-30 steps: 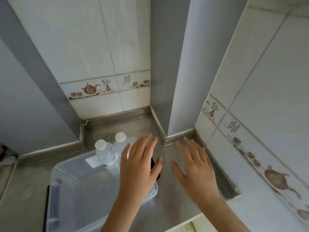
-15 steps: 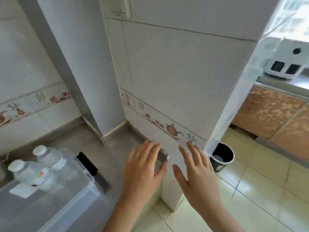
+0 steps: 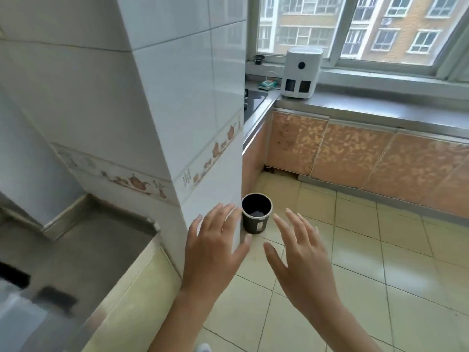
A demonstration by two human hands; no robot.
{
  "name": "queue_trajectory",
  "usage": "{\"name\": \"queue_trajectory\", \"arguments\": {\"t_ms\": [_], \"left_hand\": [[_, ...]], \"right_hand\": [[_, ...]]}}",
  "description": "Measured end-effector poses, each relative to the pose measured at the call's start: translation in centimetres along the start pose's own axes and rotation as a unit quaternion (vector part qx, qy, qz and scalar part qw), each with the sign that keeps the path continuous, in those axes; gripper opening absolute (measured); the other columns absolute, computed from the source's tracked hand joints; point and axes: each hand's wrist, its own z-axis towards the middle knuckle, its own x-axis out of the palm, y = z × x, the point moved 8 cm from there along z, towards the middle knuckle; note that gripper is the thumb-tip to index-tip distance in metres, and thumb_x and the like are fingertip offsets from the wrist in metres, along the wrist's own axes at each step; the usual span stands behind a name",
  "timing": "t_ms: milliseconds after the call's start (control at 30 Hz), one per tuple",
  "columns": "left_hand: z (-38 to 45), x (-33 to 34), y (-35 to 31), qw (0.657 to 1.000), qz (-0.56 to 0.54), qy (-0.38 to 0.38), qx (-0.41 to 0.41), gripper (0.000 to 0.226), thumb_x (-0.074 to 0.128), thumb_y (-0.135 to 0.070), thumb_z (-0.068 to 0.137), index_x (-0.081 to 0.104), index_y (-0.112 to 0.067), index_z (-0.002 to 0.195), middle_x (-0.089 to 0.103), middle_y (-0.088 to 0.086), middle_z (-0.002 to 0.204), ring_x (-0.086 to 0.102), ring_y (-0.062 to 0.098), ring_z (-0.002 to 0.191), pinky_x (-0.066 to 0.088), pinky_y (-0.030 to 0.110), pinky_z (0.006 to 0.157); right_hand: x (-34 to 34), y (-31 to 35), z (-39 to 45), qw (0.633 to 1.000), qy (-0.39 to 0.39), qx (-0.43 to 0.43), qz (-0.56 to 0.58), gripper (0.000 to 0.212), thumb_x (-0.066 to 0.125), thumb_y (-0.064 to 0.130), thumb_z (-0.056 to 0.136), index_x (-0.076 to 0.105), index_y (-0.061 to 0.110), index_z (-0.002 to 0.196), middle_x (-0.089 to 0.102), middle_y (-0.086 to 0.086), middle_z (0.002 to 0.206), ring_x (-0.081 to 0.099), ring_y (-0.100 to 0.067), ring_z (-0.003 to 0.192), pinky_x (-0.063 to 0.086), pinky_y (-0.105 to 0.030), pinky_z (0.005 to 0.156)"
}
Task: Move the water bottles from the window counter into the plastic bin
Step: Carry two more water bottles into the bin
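Observation:
Both my hands hover empty in front of me, fingers spread. My left hand [image 3: 215,246] is in front of the tiled pillar's corner; my right hand [image 3: 302,255] is over the floor tiles. A blurred corner of the clear plastic bin [image 3: 17,313] shows at the bottom left on the steel counter [image 3: 101,250]. The window counter [image 3: 380,107] runs along the far right under the window. No water bottle is visible on it or anywhere in this view.
A white tiled pillar [image 3: 190,110] stands between the two counters. A black waste bin [image 3: 256,215] sits on the floor at its foot. A white appliance [image 3: 302,72] stands on the window counter's left end. Orange-patterned cabinet doors [image 3: 355,153] line the wall below.
The view has swung right, away from the bin with two bottles, toward the window counter. Both hands stayed open and empty throughout.

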Motion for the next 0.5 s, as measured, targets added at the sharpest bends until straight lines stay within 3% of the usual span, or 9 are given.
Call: {"name": "queue_trajectory", "arguments": {"t_ms": [333,500], "left_hand": [[7.1,7.1,-13.8,0.987,-0.084,0.027,0.133,0.053,0.053,-0.046,0.087,0.058,-0.021,0.134,0.061,-0.005,0.137,0.054,0.017,0.131,0.047,0.049,0.102],[12.4,11.9,-19.5,0.976,-0.098,0.045,0.19,0.054,0.049,-0.048,0.087,0.06,-0.022,0.134,0.061,-0.007,0.138,0.053,0.015,0.131,0.042,0.044,0.104]], "right_hand": [[-6.8,-15.2,-1.1,0.983,-0.063,0.163,-0.055,0.055,0.037,0.05,0.09,0.047,0.021,0.136,0.048,-0.006,0.143,0.037,-0.025,0.134,0.038,-0.052,0.105],[-7.9,-22.7,0.4,0.967,-0.079,0.231,-0.075,0.057,0.034,0.052,0.091,0.045,0.022,0.138,0.046,-0.004,0.145,0.035,-0.024,0.136,0.034,-0.049,0.108]]}}
